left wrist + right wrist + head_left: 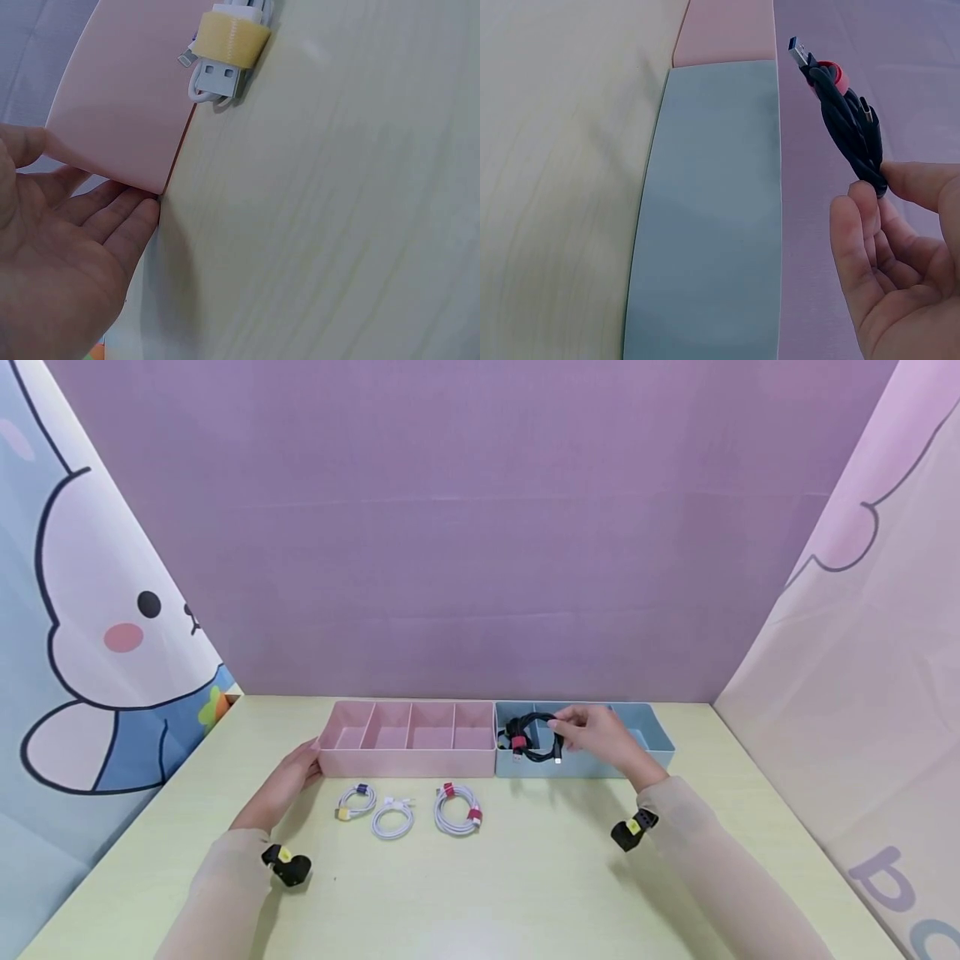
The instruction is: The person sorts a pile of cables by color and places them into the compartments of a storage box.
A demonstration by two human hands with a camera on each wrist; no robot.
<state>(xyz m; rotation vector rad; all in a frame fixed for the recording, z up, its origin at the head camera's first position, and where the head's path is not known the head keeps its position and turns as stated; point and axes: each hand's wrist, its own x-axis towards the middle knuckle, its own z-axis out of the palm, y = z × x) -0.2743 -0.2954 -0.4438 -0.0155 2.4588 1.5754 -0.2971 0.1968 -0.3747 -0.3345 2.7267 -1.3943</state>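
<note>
Three coiled white cables (392,836) lie on a pale table (487,893). Beyond them, a left hand (288,778), fingers nearly straight, touches the end of a pink tray (412,765), while a right hand (598,737) pinches a black cable (845,131) over the left end of a blue tray (600,767). Bundled with a red tie (842,77), the cable looks light, flexible and hardly fragile; its gathered strands likely offer the surest hold, clear of the plugs (799,52). A purple backdrop (480,527) rises behind.
</note>
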